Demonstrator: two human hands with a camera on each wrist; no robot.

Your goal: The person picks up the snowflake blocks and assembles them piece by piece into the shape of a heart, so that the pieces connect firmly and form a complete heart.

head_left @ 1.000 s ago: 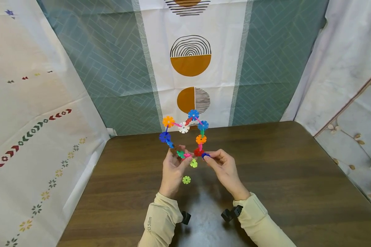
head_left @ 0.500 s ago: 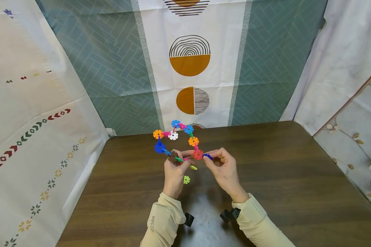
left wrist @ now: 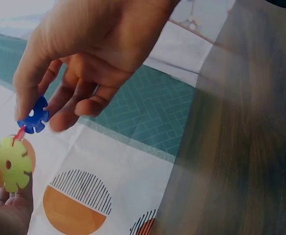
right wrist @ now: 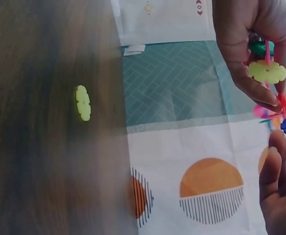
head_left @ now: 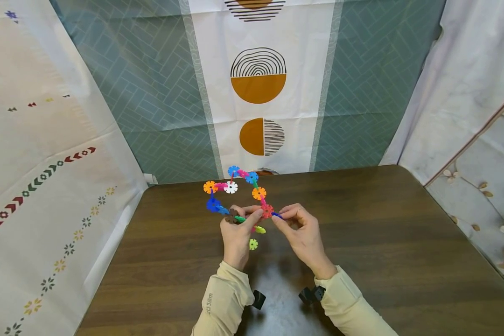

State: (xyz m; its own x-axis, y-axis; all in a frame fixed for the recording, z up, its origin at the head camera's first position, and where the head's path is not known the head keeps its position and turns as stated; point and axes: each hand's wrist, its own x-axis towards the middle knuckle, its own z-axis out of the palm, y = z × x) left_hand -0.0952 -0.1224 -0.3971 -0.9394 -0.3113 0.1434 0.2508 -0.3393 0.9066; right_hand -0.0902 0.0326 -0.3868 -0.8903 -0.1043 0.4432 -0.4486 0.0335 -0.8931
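A looping chain of slotted flower-shaped plastic discs hangs in my hands above the table. My left hand (head_left: 238, 238) grips its near part, thumb and fingertips on a red disc (head_left: 267, 211), with a brown disc (head_left: 233, 216) and green disc (head_left: 239, 219) at the fingers. My right hand (head_left: 303, 235) pinches a dark blue disc (left wrist: 34, 116) touching the red one; how deeply they interlock cannot be told. A yellow-green disc (right wrist: 267, 72) sticks out below my left hand. White (head_left: 231, 187), orange (head_left: 210, 187) and light blue discs (head_left: 252, 177) form the far side.
One loose yellow-green disc (head_left: 253, 244) lies on the dark wooden table (head_left: 361, 224), just below the hands. Patterned cloths hang behind the table (head_left: 258, 84) and at both sides. Small black cameras (head_left: 312, 295) sit at the wrists.
The far side of the chain has swung left and down. My left thumb has shifted to the red disc. The dark blue disc in my right hand has turned nearly edge-on to the head view.
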